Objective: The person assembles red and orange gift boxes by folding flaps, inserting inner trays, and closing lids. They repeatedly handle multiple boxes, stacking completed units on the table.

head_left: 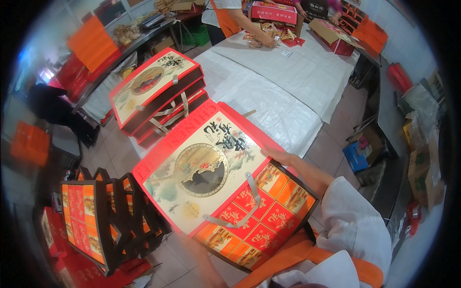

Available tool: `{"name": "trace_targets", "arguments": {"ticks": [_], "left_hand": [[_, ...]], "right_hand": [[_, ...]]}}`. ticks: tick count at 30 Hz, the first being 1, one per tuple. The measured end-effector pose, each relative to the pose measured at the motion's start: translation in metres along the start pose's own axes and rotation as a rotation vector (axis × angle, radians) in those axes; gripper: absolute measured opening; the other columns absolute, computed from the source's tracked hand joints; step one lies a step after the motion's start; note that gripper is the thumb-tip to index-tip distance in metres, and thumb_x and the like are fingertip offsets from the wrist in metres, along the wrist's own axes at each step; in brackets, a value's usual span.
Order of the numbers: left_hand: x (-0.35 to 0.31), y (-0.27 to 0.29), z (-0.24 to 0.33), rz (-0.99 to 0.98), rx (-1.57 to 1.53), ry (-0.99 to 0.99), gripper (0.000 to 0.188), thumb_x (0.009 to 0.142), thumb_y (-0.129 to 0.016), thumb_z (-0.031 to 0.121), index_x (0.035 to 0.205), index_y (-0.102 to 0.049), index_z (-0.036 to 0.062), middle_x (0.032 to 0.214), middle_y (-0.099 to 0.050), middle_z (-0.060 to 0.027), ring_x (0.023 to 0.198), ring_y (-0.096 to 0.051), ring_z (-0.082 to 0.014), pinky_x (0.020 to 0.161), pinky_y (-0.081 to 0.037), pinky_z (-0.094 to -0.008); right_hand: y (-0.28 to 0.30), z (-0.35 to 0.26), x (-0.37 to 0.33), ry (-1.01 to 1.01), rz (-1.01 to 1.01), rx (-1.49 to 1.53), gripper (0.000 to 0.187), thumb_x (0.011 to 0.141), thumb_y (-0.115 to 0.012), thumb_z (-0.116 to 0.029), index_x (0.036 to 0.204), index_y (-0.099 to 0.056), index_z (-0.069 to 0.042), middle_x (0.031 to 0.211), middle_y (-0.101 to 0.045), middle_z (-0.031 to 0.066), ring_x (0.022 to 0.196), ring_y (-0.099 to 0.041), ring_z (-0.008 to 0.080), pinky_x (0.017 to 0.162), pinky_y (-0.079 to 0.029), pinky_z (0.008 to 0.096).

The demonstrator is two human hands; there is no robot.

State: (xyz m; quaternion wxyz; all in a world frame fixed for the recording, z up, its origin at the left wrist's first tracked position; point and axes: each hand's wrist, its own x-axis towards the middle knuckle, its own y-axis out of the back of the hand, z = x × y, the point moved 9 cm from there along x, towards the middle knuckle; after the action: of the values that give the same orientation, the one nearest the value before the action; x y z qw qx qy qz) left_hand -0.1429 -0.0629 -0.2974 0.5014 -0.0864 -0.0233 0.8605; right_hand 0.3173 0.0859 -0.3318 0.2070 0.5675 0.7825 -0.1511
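In front of me is a large red and cream gift box sleeve (163, 168) with a round window and a grey ribbon handle (257, 192). From its near side sticks out a dark-edged tray (242, 230) packed with small red and orange boxes. My right hand (281, 157) grips the sleeve's right edge near the tray. My left hand (185, 242) is at the lower left edge of the sleeve, its fingers hidden by the box; it appears to support it. The box rests partly over the table's near end.
Finished-looking gift boxes (156, 86) with ribbon handles are stacked at the table's left. Filled trays (86, 221) stand piled at the lower left. Across the white-covered table (259, 91), co-workers handle packets (273, 36) beside an open carton (336, 38). A blue box (355, 156) lies at right.
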Motion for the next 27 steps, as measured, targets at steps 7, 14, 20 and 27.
{"name": "trace_targets", "arguments": {"ticks": [7,14,20,27], "left_hand": [[-0.009,0.001,0.004,0.02,0.032,-0.025,0.067,0.095,-0.039,0.05,0.141,-0.027,0.0035,0.136,-0.04,-0.0115,0.122,-0.043,-0.0231,0.099,-0.037,-0.0375],[-0.007,0.012,-0.005,0.065,0.14,0.015,0.066,0.095,-0.038,0.051,0.14,-0.028,0.0034,0.137,-0.038,-0.0112,0.123,-0.041,-0.0229,0.1,-0.036,-0.037],[-0.009,0.016,-0.008,0.035,0.144,-0.005,0.067,0.095,-0.037,0.052,0.14,-0.028,0.0039,0.138,-0.038,-0.0104,0.124,-0.041,-0.0231,0.101,-0.035,-0.0372],[0.016,0.02,0.012,-0.132,0.6,-0.056,0.067,0.095,-0.037,0.053,0.14,-0.028,0.0046,0.138,-0.038,-0.0096,0.124,-0.041,-0.0235,0.102,-0.034,-0.0374]], "right_hand": [[-0.002,-0.031,0.017,-0.005,0.094,0.023,0.082,0.088,-0.045,-0.06,0.142,-0.023,-0.002,0.136,-0.044,0.0123,0.125,-0.042,0.0188,0.105,-0.033,0.0341],[-0.002,-0.013,0.027,0.029,0.06,-0.082,0.09,0.089,-0.047,-0.057,0.147,-0.005,-0.003,0.147,-0.025,0.0151,0.133,-0.029,0.0214,0.108,-0.028,0.0344],[-0.006,-0.02,0.022,0.069,0.049,0.08,0.086,0.09,-0.049,-0.053,0.147,-0.006,-0.004,0.145,-0.03,0.0138,0.131,-0.032,0.0215,0.107,-0.029,0.0343],[-0.009,-0.04,0.007,0.139,0.073,-0.057,0.076,0.092,-0.051,-0.046,0.146,-0.016,-0.006,0.136,-0.041,0.0117,0.122,-0.041,0.019,0.1,-0.035,0.0324]]}}
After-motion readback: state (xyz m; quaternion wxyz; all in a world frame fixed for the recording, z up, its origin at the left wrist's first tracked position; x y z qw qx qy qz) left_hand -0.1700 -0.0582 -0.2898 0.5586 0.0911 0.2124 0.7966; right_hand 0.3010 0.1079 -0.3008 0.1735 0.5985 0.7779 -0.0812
